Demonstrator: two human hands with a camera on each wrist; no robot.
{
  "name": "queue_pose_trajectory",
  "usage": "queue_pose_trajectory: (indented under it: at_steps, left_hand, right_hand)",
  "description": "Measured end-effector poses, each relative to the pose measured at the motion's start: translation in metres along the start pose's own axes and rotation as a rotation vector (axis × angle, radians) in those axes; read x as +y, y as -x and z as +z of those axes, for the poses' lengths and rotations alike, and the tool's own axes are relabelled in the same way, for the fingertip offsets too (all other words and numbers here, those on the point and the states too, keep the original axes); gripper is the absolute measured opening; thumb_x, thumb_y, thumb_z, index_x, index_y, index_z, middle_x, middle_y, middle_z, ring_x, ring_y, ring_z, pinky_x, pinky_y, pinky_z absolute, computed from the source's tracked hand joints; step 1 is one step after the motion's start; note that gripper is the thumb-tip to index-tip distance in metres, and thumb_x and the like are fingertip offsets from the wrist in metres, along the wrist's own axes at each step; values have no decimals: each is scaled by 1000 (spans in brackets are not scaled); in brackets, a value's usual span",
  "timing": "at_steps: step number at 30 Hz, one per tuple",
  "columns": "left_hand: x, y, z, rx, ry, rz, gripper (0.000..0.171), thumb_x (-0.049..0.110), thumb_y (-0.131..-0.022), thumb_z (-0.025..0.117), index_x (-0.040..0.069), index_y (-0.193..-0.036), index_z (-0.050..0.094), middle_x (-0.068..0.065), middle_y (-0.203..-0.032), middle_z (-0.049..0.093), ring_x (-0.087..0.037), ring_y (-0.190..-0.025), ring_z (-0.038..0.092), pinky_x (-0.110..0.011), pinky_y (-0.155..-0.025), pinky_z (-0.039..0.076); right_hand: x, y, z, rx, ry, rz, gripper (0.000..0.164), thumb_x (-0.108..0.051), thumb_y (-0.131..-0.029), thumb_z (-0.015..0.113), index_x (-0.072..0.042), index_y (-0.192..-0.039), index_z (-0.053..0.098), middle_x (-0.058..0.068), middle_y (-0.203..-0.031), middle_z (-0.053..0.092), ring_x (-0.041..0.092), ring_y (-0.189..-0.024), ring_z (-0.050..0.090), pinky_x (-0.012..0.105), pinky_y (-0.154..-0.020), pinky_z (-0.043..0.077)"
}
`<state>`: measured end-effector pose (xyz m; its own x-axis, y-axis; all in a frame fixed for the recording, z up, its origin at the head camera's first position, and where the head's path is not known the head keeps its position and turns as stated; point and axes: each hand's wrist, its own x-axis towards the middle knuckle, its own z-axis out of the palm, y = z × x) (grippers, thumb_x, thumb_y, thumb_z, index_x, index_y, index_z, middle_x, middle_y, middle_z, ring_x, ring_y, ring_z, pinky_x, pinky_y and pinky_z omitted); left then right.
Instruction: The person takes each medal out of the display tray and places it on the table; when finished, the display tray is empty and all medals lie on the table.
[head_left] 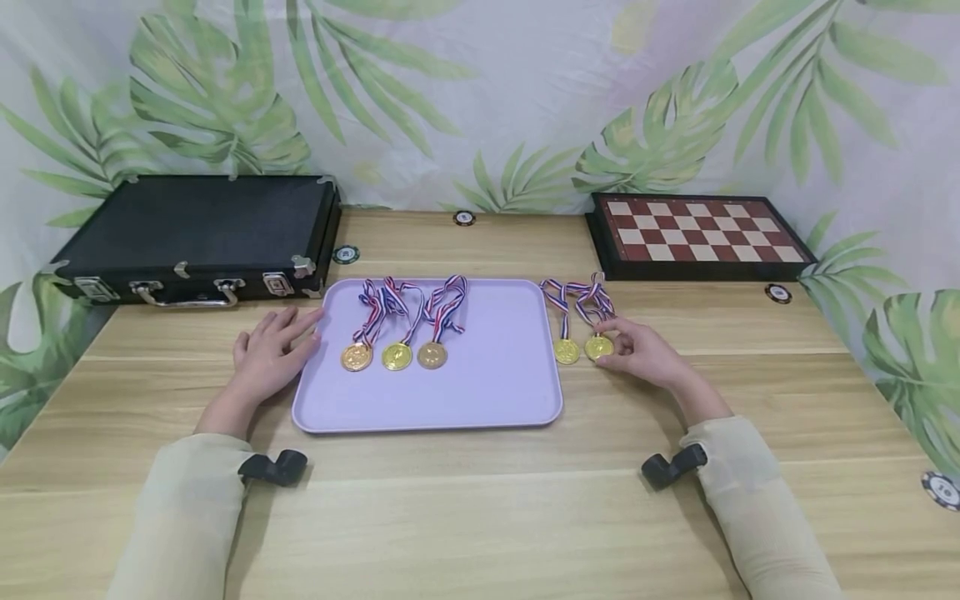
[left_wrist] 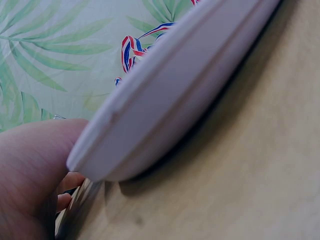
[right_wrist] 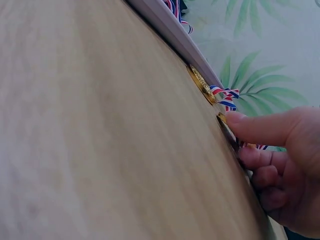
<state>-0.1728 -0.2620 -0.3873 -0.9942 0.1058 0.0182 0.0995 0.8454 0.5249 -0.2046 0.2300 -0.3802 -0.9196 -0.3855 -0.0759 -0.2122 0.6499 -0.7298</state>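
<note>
A lavender tray [head_left: 495,392] holds a copper-coloured medal [head_left: 356,357], a gold medal [head_left: 397,356] and a bronze-toned medal [head_left: 432,355] in a row, their striped ribbons bunched above them. My left hand [head_left: 273,354] rests at the tray's left edge, fingers loosely spread, the thumb side against the rim. Right of the tray, on the table, lies one gold medal [head_left: 566,351]. Beside it my right hand [head_left: 641,354] pinches another gold medal [head_left: 598,346] between thumb and fingers. In the right wrist view that pinched medal [right_wrist: 222,118] is tilted off the tabletop and mostly covered by the thumb.
A black briefcase [head_left: 202,221] stands at the back left. At the back right is a chessboard box [head_left: 701,233]. Poker chips lie around the table, one [head_left: 346,254] by the briefcase and another [head_left: 778,292] by the chessboard. A leaf-patterned cloth [head_left: 525,100] hangs behind.
</note>
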Motion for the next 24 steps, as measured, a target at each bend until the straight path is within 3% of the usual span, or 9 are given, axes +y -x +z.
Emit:
queue_pose_trajectory:
  at_steps: [4, 7, 10, 13, 19, 24]
  left_hand:
    - [0, 0, 0, -1, 2, -1, 50, 39, -90, 35, 15, -133, 33, -26, -137, 16, -43, -123, 2, -61, -88, -8]
    - [0, 0, 0, -8, 0, -9, 50, 40, -90, 35, 15, -134, 33, -25, -137, 15, -43, -123, 1, -61, -88, -9]
    - [0, 0, 0, -13, -5, -14, 50, 40, -90, 35, 15, -134, 33, -25, -137, 15, -43, -124, 1, -61, -88, -9]
    - [0, 0, 0, -12, -6, -13, 50, 40, -90, 35, 15, -134, 33, -25, -137, 15, -43, -124, 1, -61, -88, -9]
    - [-1, 0, 0, -12, 1, -13, 51, 41, -90, 35, 15, -134, 33, -25, -137, 15, -43, -123, 0, -61, -88, -9]
    - [-1, 0, 1, -14, 4, -16, 51, 41, -90, 34, 15, -134, 33, -26, -137, 14, -43, -124, -1, -61, -88, -10]
  right_hand:
    - [-1, 0, 0, -16, 47, 13, 46, -14, -73, 70, -4, -114, 50, 3, -60, 48, 16, -53, 42, 28, -50, 35]
    - [-3, 0, -2, -16, 16, 7, 48, -14, -74, 68, -4, -117, 49, 4, -61, 49, 16, -53, 43, 27, -48, 35]
    - [-14, -2, -4, 19, -28, -39, 50, -13, -75, 67, -3, -120, 47, 5, -63, 50, 15, -53, 42, 25, -45, 35]
    - [-38, -6, -1, 61, -91, -129, 47, -11, -76, 66, -2, -118, 48, 7, -66, 51, 14, -52, 42, 24, -43, 34]
    - [-100, -24, 31, 58, -195, -327, 40, -6, -75, 66, -1, -113, 53, 5, -71, 55, 14, -60, 48, 24, -53, 40]
    - [-129, -44, 69, -10, -142, -352, 42, -14, -76, 67, -5, -115, 53, 1, -77, 57, 14, -68, 51, 26, -60, 43]
